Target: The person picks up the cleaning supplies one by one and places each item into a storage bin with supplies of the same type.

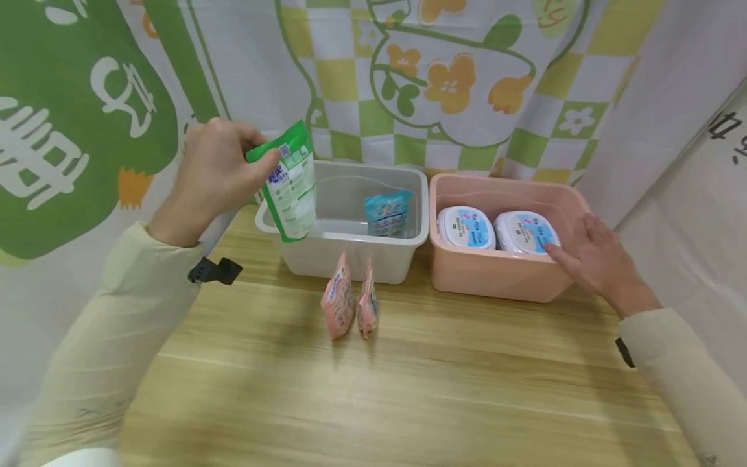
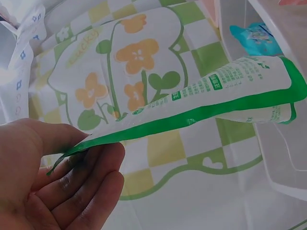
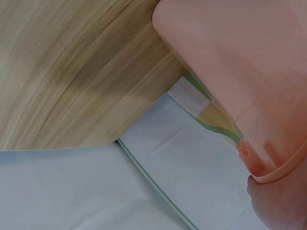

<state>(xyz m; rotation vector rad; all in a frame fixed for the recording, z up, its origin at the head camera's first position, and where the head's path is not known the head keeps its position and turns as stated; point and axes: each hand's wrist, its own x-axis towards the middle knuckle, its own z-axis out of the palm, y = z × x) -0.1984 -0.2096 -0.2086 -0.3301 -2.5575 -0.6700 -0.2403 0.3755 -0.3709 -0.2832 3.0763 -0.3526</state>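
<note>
My left hand (image 1: 218, 172) pinches a green-edged white pouch (image 1: 294, 194) by its top between thumb and fingers. The pouch hangs tilted over the left end of the light grey bin (image 1: 350, 256). In the left wrist view the pouch (image 2: 192, 103) stretches away from the thumb and fingers, seen nearly edge-on. Inside the grey bin stands a blue pouch (image 1: 388, 213). My right hand (image 1: 604, 259) rests on the right rim of the pink bin (image 1: 496, 275), fingers fairly straight, thumb by a lidded tub (image 1: 528, 231). Another such tub (image 1: 467, 227) sits beside it.
Two pink pouches (image 1: 338, 299) (image 1: 367, 301) stand upright on the wooden table (image 1: 408, 395) in front of the grey bin. The bins stand side by side. A patterned curtain (image 1: 449, 84) hangs right behind them, with cloth on both sides.
</note>
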